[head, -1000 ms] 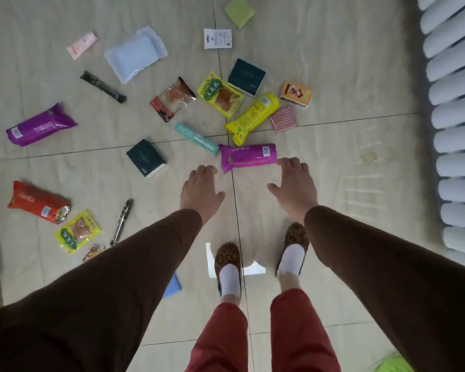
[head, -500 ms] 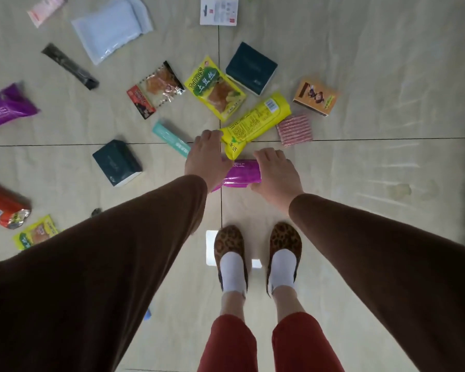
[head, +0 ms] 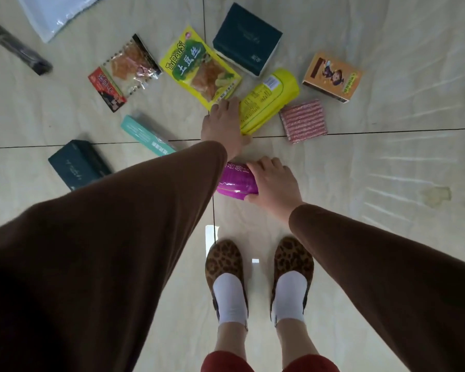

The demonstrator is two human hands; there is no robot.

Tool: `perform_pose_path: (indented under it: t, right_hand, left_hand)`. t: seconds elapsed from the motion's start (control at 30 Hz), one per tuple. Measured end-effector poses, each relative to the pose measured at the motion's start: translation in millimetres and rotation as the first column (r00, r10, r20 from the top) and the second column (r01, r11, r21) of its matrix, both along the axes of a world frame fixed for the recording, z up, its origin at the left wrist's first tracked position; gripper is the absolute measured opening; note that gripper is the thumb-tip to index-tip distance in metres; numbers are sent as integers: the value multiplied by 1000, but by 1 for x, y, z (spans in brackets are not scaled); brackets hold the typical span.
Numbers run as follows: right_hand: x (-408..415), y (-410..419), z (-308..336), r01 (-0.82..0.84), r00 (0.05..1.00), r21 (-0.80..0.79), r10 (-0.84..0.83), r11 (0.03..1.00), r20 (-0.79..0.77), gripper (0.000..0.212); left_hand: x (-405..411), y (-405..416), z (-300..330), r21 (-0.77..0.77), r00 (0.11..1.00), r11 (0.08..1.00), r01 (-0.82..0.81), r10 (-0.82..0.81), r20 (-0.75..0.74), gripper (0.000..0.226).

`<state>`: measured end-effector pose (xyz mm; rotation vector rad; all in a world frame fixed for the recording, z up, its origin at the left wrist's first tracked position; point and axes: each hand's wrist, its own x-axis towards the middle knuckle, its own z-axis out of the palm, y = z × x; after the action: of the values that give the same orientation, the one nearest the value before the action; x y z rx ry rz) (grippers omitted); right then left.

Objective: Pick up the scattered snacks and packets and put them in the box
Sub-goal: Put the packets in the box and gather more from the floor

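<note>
Left hand has moved up onto the yellow snack tube, grip unclear, right hand clutches the purple packet; gathering step, next lift both off the floor tiles.

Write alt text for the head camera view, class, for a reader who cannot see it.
A person bends over a tiled floor, right hand gripping a purple packet while the left hand rests on a long yellow packet. More snacks and small boxes lie scattered beyond, and leopard-print slippers show below.
</note>
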<state>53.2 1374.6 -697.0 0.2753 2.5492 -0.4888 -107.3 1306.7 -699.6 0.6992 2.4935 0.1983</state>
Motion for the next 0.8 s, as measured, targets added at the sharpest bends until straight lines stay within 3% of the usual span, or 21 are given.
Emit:
perform_pose_path:
  t: [0.17, 0.3, 0.43, 0.63, 0.8]
  right_hand:
    - [16, 25, 29, 132, 987, 29, -134, 991, 86, 56]
    - [25, 37, 81, 196, 975, 32, -199, 980, 101, 52]
    - [23, 32, 148, 200, 977, 48, -203, 979, 71, 49]
    - [0, -11, 237, 244, 970, -37, -245, 969, -13, 51]
    - [-5, -73, 284, 122, 990, -61, -126, 991, -62, 56]
  left_hand:
    - [2, -8, 26, 7, 996, 997, -83, 83, -19, 67]
    - [7, -38, 80, 19, 992, 992, -125, 126, -11, 73]
    - [21, -88, 145, 48, 963, 962, -270, 270, 5, 70]
    - [70, -175, 233, 76, 863, 860, -505, 504, 33, 69]
    - [128, -251, 287, 80, 718, 716, -693, 696, -1, 68]
